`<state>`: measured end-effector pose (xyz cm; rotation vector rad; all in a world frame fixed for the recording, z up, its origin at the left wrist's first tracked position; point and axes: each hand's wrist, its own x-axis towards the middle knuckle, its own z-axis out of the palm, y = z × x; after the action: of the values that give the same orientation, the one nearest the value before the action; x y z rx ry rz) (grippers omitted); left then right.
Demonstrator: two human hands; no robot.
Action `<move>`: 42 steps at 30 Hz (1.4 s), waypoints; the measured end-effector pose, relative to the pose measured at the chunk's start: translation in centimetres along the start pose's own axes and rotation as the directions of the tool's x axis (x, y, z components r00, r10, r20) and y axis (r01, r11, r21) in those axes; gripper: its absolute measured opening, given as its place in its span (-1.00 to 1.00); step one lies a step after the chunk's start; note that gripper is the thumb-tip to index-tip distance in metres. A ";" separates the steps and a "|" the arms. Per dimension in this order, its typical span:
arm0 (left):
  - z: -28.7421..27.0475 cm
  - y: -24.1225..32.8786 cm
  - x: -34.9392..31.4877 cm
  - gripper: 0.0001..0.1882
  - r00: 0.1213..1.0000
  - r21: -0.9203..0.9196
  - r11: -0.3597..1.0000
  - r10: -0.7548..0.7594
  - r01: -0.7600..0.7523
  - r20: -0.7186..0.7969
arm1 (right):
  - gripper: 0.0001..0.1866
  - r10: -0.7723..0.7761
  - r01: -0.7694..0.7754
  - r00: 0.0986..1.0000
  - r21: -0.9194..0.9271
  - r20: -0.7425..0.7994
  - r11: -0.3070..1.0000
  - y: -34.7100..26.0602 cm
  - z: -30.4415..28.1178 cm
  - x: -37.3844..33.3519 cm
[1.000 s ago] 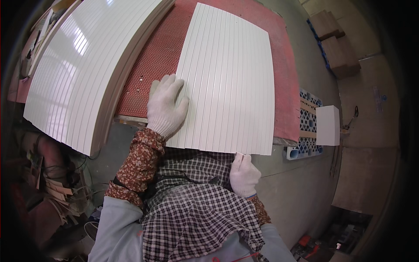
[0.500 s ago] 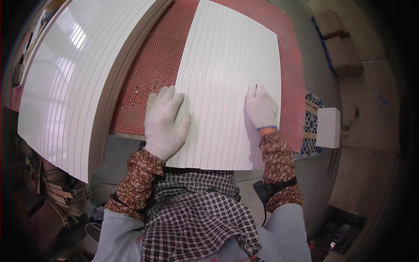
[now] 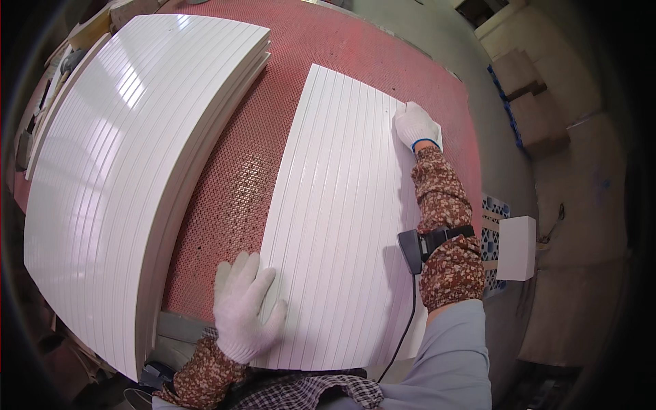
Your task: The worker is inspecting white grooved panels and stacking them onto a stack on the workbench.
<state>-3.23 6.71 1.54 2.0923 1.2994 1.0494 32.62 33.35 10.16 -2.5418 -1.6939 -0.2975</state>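
Note:
A white grooved panel lies flat in front of me on a red perforated work surface. My left hand, in a white knit glove, rests with its fingers spread on the panel's near left edge. Toward the far right corner of the panel, my gloved right hand is closed, its knuckles up and its fingers down at the panel. Whatever its fingers hold, if anything, is hidden by the glove. Both forearms wear brown flowered sleeves, and a black strapped device with a cable sits on the right one.
A stack of similar white grooved panels stands to the left on the same surface. Beyond the right edge are a blue pallet and a white block. Brown cartons stand farther right. The cable hangs beside the right forearm.
My right hand has moved away from me along the panel to its far right part, the arm now stretched out. The view has shifted forward; my left hand stays at the panel's left edge.

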 end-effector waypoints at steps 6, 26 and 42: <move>-0.7 3.7 -5.2 -0.52 0.999 -0.099 0.995 -0.020 0.023 0.033 | -0.50 -0.175 0.194 0.971 -0.114 0.160 0.974 1.8 -0.4 1.1; -10.5 -3.0 17.8 -0.59 0.999 -0.039 0.999 0.025 -0.026 -0.030 | -0.45 0.059 -0.056 0.994 -0.032 0.096 0.998 -9.2 -9.7 -1.6; 6.7 -12.3 16.3 -0.57 0.979 0.082 0.984 -0.166 0.156 0.122 | -0.68 -0.061 0.061 0.998 0.080 0.000 0.995 -0.4 9.2 -30.8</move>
<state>-0.30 26.84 -5.37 2.0300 1.4334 0.7970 21.86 7.13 -5.07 -2.4388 -1.7498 -0.2252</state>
